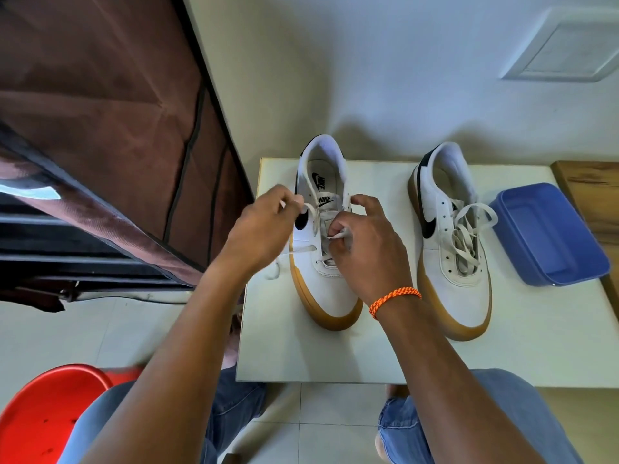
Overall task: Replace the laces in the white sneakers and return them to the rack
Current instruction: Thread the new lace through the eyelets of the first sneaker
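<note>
Two white sneakers with gum soles stand on a small white table [335, 356], toes toward me. Over the left sneaker [330, 289], my left hand [264, 226] pinches one end of its white lace [310, 211] and holds it up to the left. My right hand [361, 249] pinches the same lace at the eyelets in the middle of that shoe. A loose stretch of this lace trails off the shoe's left side. The right sneaker [452, 289] stands alone with its lace loosely threaded and untied.
A blue plastic container [549, 236] sits at the table's right end, beside a wooden surface [589, 192]. A brown fabric-covered rack [110, 128] stands to the left. A red stool [43, 416] is at the lower left, by my jeans-clad knees.
</note>
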A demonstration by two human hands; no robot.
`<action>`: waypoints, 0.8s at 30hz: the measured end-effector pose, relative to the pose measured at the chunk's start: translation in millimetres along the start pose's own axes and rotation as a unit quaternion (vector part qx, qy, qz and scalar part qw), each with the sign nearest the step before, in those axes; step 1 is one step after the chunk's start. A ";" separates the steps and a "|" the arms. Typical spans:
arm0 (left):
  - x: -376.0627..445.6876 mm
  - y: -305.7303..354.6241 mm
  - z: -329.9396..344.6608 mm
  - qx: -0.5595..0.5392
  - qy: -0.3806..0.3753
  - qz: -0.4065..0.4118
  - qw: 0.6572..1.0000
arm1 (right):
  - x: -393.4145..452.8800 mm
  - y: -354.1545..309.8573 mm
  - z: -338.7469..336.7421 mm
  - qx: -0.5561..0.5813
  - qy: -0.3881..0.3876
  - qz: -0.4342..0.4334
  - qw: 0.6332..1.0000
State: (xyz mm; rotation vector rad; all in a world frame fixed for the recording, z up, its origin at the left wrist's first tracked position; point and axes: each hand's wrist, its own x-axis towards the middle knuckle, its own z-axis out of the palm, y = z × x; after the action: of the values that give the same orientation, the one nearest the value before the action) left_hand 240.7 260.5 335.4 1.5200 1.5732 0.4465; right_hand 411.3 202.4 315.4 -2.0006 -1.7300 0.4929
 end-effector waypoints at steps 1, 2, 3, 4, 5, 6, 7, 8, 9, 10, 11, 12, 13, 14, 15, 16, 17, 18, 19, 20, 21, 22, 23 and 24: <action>-2.6 -1.1 3.3 0.074 -0.017 -0.008 0.997 | 0.1 0.4 0.4 0.001 0.002 -0.001 1.000; -5.1 -1.4 6.8 0.113 -0.032 -0.012 0.993 | 0.3 0.5 0.8 0.000 0.003 -0.001 1.000; -6.8 -1.5 9.9 0.128 -0.035 -0.011 0.991 | 0.2 0.3 1.0 -0.002 0.003 -0.001 1.000; -6.6 -2.5 12.9 0.132 -0.026 -0.003 0.991 | -0.1 0.2 0.9 -0.002 0.002 -0.001 1.000; -5.9 -2.9 14.6 0.133 -0.013 0.012 0.991 | -0.3 -0.2 0.7 -0.003 0.002 -0.001 1.000; -4.7 -3.8 14.9 0.131 -0.001 0.025 0.991 | -0.5 -0.7 0.4 -0.003 0.002 -0.003 1.000; -3.5 -4.5 14.6 0.122 0.004 0.033 0.992 | -0.4 -1.0 -0.4 -0.005 0.003 -0.003 1.000; -2.8 -5.3 14.0 0.106 0.003 0.036 0.994 | -0.6 -1.1 -1.0 -0.007 0.002 -0.002 1.000; -1.5 -6.6 13.1 0.089 -0.003 0.040 0.995 | -0.7 -1.1 -1.5 -0.009 0.002 -0.001 1.000; -1.1 -6.6 12.3 0.074 -0.009 0.048 0.996 | -0.7 -1.2 -1.9 -0.010 0.000 0.002 1.000; -0.4 -6.4 11.6 0.059 -0.013 0.057 0.997 | -0.8 -1.2 -2.3 -0.011 -0.002 0.005 1.000; 0.4 -5.5 10.9 0.037 -0.014 0.067 0.997 | -0.8 -1.6 -2.6 -0.011 -0.005 0.007 1.000; 1.0 -3.6 9.6 0.002 -0.013 0.078 0.997 | -0.9 -1.9 -2.7 -0.010 -0.006 0.009 1.000; 1.5 -1.4 7.7 -0.045 -0.011 0.086 0.995 | -1.0 -2.2 -2.8 -0.009 -0.007 0.009 1.000; 0.5 1.8 5.1 -0.095 -0.006 0.091 0.991 | -1.1 -2.6 -3.2 -0.008 -0.008 0.009 1.000; -0.6 4.6 2.2 -0.140 0.004 0.092 0.986 | -1.0 -2.7 -3.7 -0.006 -0.010 0.009 1.000; -1.5 7.0 -0.5 -0.180 0.017 0.090 0.979 | -1.0 -2.9 -4.5 -0.005 -0.014 0.011 1.000; -2.1 8.5 -3.3 -0.216 0.029 0.089 0.972 | -1.1 -3.2 -5.3 -0.002 -0.019 0.015 1.000; -2.4 9.2 -5.6 -0.251 0.038 0.087 0.963 | -1.2 -3.7 -6.0 0.000 -0.023 0.019 1.000; -3.1 9.6 -7.5 -0.290 0.041 0.085 0.953 | -1.2 -4.2 -6.2 0.002 -0.025 0.020 0.999; -3.6 9.9 -9.1 -0.324 0.040 0.083 0.942 | -1.3 -4.8 -6.5 0.004 -0.025 0.019 0.999; -4.1 10.4 -9.3 -0.351 0.037 0.082 0.932 | -1.3 -4.9 -6.5 0.006 -0.024 0.018 1.000; -4.7 11.0 -8.9 -0.371 0.032 0.081 0.924 | -1.4 -4.5 -5.9 0.007 -0.023 0.016 1.000; -5.0 11.0 -7.9 -0.387 0.025 0.078 0.919 | -1.3 -3.5 -5.1 0.009 -0.025 0.015 1.000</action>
State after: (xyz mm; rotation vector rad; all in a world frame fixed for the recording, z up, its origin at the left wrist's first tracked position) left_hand 240.6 260.3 349.8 1.0097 1.0966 1.0607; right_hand 410.9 201.0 321.6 -2.0211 -1.7212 0.5703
